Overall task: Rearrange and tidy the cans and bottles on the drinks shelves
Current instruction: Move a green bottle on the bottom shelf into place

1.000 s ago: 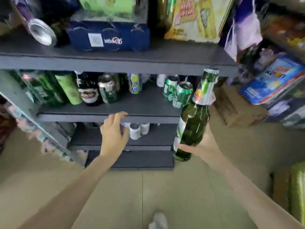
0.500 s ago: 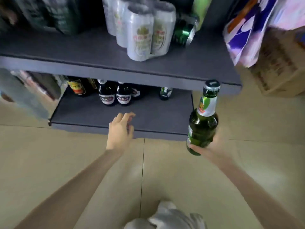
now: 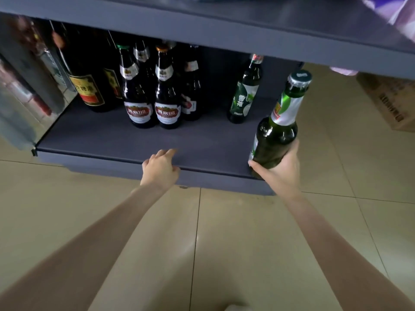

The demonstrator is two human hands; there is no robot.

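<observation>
My right hand point(image 3: 279, 170) grips a green glass bottle point(image 3: 277, 131) by its base, holding it upright at the right front corner of the bottom grey shelf point(image 3: 112, 135). My left hand point(image 3: 160, 168) rests empty on the shelf's front edge, fingers loosely spread. On the shelf stand two dark bottles with red-and-white labels point(image 3: 152, 95) side by side, more dark bottles behind them, tall dark bottles with yellow-red labels point(image 3: 87, 86) at the left, and a lone green bottle with a white-green label point(image 3: 243, 95) toward the right.
The shelf above point(image 3: 247, 25) overhangs the bottles closely. A cardboard box point(image 3: 390, 102) sits on the tiled floor at the right. A reflective metal panel point(image 3: 24, 86) closes the shelf's left side. Beige floor tiles point(image 3: 202, 243) stretch in front.
The view has dropped from the upper shelves to the bottom shelf. My right hand carried the green bottle down with it; my left hand moved from a higher shelf edge to the bottom one.
</observation>
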